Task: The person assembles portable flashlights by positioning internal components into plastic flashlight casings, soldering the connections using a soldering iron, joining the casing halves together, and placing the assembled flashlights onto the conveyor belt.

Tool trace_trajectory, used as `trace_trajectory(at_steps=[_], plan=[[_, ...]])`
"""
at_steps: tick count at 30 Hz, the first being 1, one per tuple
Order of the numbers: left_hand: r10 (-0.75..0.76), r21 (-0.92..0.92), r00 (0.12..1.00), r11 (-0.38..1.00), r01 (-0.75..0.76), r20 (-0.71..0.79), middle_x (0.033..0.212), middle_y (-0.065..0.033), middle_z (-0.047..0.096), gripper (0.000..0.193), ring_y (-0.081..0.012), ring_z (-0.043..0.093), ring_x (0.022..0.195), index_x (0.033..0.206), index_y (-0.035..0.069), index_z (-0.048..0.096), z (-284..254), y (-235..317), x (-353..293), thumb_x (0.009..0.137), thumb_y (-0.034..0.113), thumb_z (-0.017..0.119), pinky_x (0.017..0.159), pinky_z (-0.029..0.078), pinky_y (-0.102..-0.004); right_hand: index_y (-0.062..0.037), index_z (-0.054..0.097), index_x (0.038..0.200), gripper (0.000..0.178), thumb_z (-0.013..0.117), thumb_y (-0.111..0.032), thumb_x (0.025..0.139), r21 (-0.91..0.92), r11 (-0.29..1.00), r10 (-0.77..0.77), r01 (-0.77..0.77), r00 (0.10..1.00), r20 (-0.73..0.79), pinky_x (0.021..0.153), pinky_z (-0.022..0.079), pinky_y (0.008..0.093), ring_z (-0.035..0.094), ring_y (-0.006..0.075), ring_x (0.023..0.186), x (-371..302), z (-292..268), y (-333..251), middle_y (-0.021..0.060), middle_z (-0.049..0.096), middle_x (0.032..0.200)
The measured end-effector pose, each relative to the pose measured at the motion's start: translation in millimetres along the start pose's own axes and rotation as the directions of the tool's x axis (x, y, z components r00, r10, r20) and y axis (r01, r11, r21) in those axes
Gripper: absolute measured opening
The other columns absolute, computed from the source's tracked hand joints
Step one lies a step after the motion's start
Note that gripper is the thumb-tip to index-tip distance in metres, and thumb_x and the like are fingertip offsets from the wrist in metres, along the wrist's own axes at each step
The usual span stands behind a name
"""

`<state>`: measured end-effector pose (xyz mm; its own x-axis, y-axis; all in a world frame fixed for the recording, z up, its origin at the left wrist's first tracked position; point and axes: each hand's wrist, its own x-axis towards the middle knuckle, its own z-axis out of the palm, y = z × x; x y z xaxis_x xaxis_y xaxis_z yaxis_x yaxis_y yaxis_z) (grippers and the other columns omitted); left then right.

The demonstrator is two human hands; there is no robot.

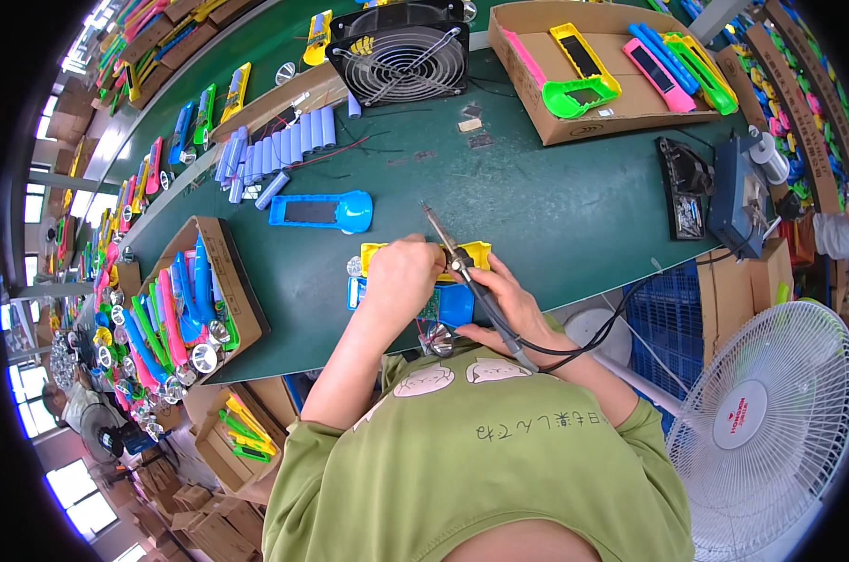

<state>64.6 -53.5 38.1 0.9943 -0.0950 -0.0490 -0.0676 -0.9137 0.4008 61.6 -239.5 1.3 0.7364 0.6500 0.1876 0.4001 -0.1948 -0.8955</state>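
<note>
My right hand [515, 305] is closed around a soldering iron [482, 298], whose tip points up and away over the table. My left hand [401, 273] is bent over a yellow plastic shell [478, 253] at the table's near edge. Its fingers are pinched together, and what they hold is hidden. Just below the yellow shell, between my hands, lies a blue shell [457, 303] with a small green circuit board [431, 307]. A silvery lamp reflector [439, 339] hangs close to my shirt. Beyond my left hand rests a blue torch-shaped shell [323, 213] with a dark panel.
Several purple battery cells [279, 155] with wires lie farther left. A black fan [401, 61] stands at the back. Cardboard boxes with coloured shells sit at right [574, 129] and left [240, 290]. A soldering station [738, 201] stands right; a white fan [762, 421] is beside me.
</note>
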Motion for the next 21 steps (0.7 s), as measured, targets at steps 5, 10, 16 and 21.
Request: trace_trajectory(at_steps=[5,10,16,21], plan=[[0.075,-0.280,0.992,0.955,-0.099,-0.097,0.072,-0.0097,0.057,0.012,-0.0260,0.058,0.071,0.077,0.004,0.067,-20.8,-12.0,-11.4,0.065,0.005,0.066,0.064,0.046,-0.0350,-0.0068,0.034,0.125,0.072,0.075,-0.015,0.065,0.007,1.000,-0.004,0.004,1.000,-0.019,0.098,0.035,0.0446,0.040,0.0419,0.117,9.0,-12.7,13.1,0.0193,0.047,0.119],[0.317,-0.309,0.946,0.896,-0.321,-0.064,0.082,-0.0062,0.054,0.024,-0.0247,0.053,0.079,0.085,0.006,0.064,-22.2,-14.1,-26.7,0.062,0.001,0.067,0.068,0.045,-0.0334,-0.0118,0.035,0.127,0.075,0.074,-0.011,0.064,-0.039,0.999,-0.008,0.009,0.999,0.039,0.094,0.041,0.0398,0.044,0.0398,0.114,33.9,-48.2,19.2,0.0185,0.036,0.131],[0.394,-0.049,0.888,0.908,-0.416,-0.237,0.088,-0.0049,0.054,0.018,-0.0221,0.052,0.079,0.082,0.008,0.059,9.5,-8.2,-26.1,0.064,0.004,0.062,0.064,0.044,-0.0326,-0.0125,0.053,0.119,0.057,0.071,-0.009,0.065,-0.174,0.979,-0.120,0.107,0.991,-0.066,0.103,0.030,0.0451,0.053,0.0313,0.104,38.7,-41.3,7.0,0.0092,0.047,0.120],[0.302,-0.171,0.854,0.899,-0.403,-0.424,0.073,-0.0050,0.055,0.020,-0.0227,0.052,0.065,0.077,0.007,0.058,26.9,-3.6,-21.8,0.061,0.001,0.068,0.057,0.043,-0.0325,-0.0078,0.056,0.104,0.037,0.067,-0.005,0.068,0.066,0.997,-0.017,0.029,0.983,-0.183,0.105,0.025,0.0457,0.062,0.0159,0.090,25.8,-19.1,-9.2,0.0025,0.066,0.094]])
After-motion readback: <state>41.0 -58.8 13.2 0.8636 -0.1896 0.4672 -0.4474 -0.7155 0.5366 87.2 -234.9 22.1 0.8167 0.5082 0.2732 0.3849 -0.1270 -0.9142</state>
